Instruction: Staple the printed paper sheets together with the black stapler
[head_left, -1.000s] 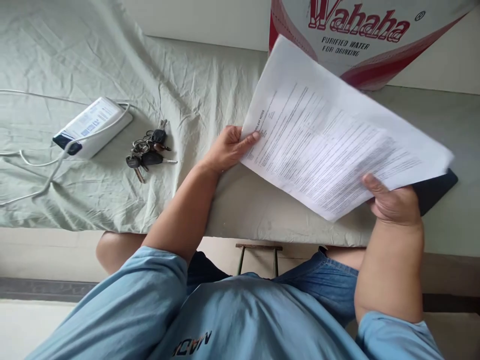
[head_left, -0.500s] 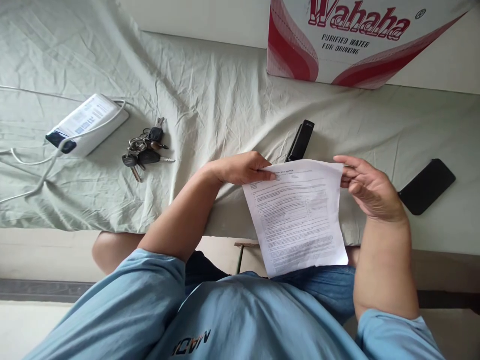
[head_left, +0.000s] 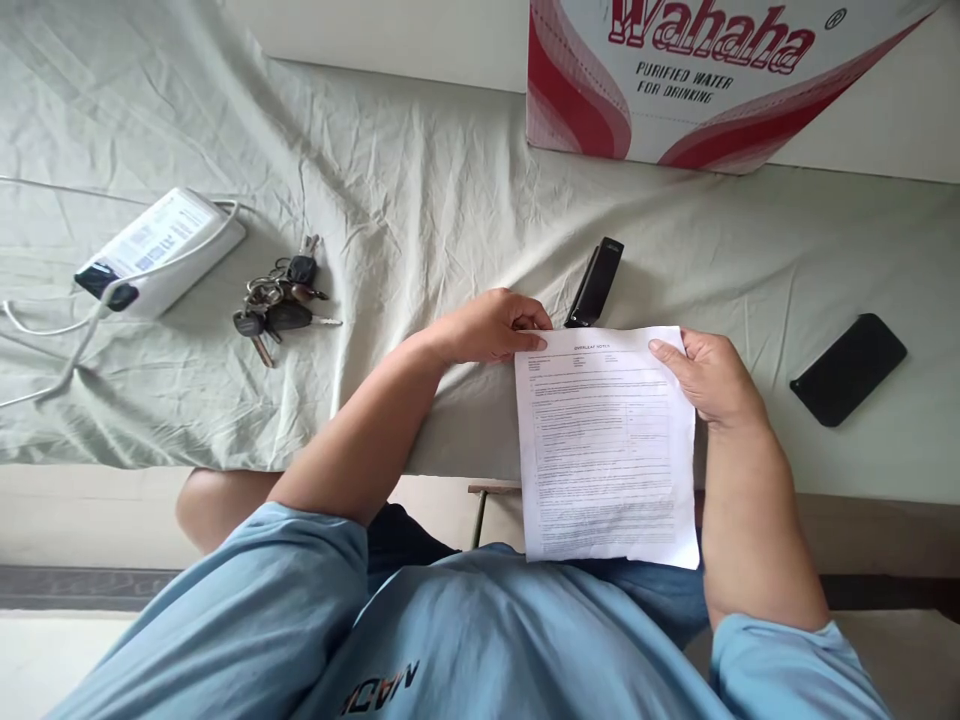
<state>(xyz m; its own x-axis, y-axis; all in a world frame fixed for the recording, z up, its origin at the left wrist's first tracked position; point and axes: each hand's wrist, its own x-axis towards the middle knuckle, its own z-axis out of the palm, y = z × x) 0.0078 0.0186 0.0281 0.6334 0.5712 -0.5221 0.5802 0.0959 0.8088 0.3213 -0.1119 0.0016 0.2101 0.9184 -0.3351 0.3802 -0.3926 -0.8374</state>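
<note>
A printed white paper sheet (head_left: 607, 450) hangs over the near edge of the cloth-covered table (head_left: 420, 200), its top edge resting on the cloth. My left hand (head_left: 491, 325) pinches the sheet's top left corner. My right hand (head_left: 709, 375) grips the top right corner, thumb on the paper. A black stapler (head_left: 595, 282) lies just beyond the sheet's top edge, between my hands.
A bunch of keys (head_left: 277, 300) and a white power bank (head_left: 154, 250) with a white cable lie at the left. A black phone (head_left: 847, 368) lies at the right. A red-and-white Wahaha water carton (head_left: 697, 75) stands at the back.
The paper came down from a raised, spread position to hang squarely over the table edge. My right hand shifted from its lower edge to the top right corner, uncovering the stapler.
</note>
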